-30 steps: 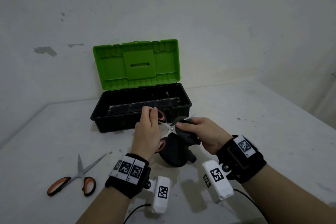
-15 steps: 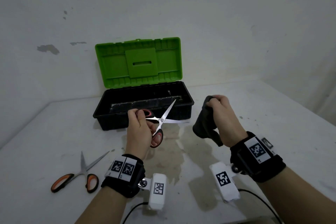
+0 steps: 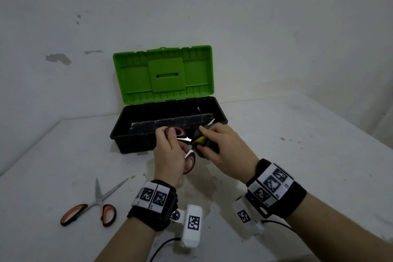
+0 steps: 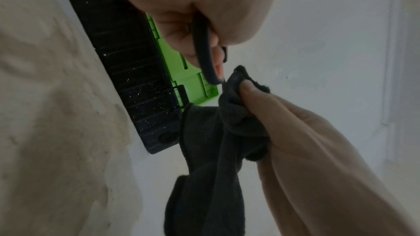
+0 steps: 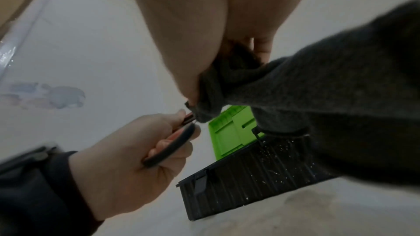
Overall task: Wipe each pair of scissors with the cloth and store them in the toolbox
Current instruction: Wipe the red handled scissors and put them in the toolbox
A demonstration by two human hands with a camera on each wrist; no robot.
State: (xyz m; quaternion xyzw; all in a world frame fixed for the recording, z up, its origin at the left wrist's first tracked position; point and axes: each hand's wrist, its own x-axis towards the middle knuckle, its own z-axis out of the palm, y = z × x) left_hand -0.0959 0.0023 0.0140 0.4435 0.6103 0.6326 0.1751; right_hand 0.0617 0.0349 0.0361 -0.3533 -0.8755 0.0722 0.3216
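My left hand (image 3: pixel 168 147) grips the red-and-black handles of a pair of scissors (image 3: pixel 187 140), held just in front of the toolbox. My right hand (image 3: pixel 221 144) pinches a dark grey cloth (image 3: pixel 205 144) round the blades, so only one blade tip (image 3: pixel 211 121) sticks out above it. In the left wrist view the cloth (image 4: pixel 211 150) hangs down from my right fingers (image 4: pixel 252 94) beside the black handle loop (image 4: pixel 204 51). A second pair of scissors (image 3: pixel 91 204), orange-handled and spread open, lies on the table at the near left. The black toolbox (image 3: pixel 127 134) stands open with its green lid (image 3: pixel 163 74) upright.
The white table (image 3: pixel 297 155) meets a white wall behind the toolbox. A damp stain (image 3: pixel 204 185) marks the surface under my hands. Cables run from the wrist cameras off the near edge.
Half a second ago my right hand held the cloth apart, to the right of the open scissors. It has come back left and wrapped the cloth round the blades again.
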